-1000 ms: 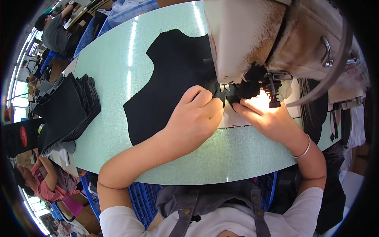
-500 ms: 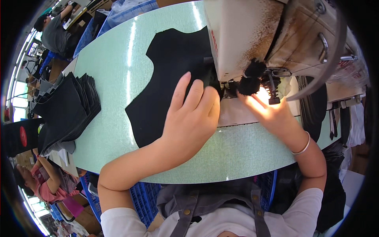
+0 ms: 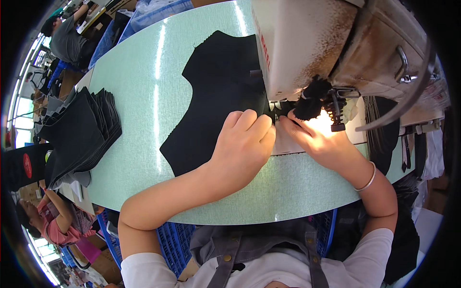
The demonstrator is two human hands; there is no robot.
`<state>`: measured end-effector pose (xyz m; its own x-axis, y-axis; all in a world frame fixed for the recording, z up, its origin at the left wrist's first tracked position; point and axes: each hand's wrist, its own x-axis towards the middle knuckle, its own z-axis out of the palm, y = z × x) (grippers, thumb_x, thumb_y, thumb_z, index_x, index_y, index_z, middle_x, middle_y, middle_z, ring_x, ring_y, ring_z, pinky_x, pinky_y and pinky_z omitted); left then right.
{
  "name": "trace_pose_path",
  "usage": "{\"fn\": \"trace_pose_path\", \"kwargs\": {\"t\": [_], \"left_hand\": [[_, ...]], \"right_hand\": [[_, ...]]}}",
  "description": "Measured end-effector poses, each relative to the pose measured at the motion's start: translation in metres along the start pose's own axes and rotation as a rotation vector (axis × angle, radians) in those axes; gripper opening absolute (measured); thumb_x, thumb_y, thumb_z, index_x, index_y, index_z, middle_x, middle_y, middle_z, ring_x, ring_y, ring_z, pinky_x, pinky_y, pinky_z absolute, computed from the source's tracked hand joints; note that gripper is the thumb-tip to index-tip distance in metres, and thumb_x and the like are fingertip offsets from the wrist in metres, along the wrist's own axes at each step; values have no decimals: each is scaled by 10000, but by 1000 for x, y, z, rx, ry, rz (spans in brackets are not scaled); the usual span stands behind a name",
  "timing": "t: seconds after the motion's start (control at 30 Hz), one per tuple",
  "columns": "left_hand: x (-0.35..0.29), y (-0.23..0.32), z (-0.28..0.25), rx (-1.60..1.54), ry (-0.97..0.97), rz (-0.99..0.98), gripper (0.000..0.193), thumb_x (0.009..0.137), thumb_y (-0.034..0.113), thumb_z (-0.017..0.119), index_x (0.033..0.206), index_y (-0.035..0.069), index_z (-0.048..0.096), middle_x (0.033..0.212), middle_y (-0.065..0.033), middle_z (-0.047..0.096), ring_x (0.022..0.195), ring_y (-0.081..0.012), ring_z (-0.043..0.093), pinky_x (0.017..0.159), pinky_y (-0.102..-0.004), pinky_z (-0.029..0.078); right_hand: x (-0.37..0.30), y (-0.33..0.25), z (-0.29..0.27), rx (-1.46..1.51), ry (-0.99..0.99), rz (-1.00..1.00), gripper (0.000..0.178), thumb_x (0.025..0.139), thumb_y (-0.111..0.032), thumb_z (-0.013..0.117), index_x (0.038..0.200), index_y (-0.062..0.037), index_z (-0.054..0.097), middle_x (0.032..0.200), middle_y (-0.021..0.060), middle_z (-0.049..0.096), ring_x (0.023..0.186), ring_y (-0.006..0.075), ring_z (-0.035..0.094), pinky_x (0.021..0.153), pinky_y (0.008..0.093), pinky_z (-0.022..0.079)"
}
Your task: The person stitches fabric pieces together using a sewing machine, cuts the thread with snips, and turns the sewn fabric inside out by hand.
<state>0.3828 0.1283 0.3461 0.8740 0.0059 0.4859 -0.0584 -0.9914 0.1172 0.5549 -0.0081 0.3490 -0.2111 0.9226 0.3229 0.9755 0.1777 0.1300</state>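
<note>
A large black fabric piece with a curved outline lies flat on the pale green table, its right edge under the head of a sewing machine. My left hand rests over the lower right part of the fabric, fingers curled and closed on its edge just left of the presser foot. On the other side of the foot, my right hand has its fingertips pressed together at the dark fabric edge. A black fluffy pompom and a bright lamp glow partly hide those fingers.
Stacked dark fabric pieces sit at the table's left edge. More dark pieces hang right of the machine. A grey hose curves past the machine head. Blue crates stand below the table; two people are at the far left.
The fabric has turned slightly and shifted right and up. My left hand has slid right toward the presser foot, its stretched fingers now curled. My right fingers have moved slightly.
</note>
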Motion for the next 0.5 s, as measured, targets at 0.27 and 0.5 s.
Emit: {"fn": "trace_pose_path", "kwargs": {"t": [0.27, 0.5], "left_hand": [[5, -1, 11, 75, 73, -31, 182, 624, 47, 603, 797, -7, 586, 789, -71, 442, 753, -215, 446, 683, -337, 395], [15, -20, -31, -203, 63, -169, 74, 745, 66, 720, 780, 23, 671, 805, -116, 632, 769, -283, 608, 717, -383, 480]], "right_hand": [[7, -3, 16, 113, 174, 66, 406, 715, -11, 633, 1119, -31, 669, 1048, 64, 657, 960, 247, 642, 820, 335, 536], [-11, -9, -18, 88, 207, -89, 216, 704, -157, 650, 890, -49, 626, 880, 99, 598, 759, 217, 639, 553, 307, 499]]}}
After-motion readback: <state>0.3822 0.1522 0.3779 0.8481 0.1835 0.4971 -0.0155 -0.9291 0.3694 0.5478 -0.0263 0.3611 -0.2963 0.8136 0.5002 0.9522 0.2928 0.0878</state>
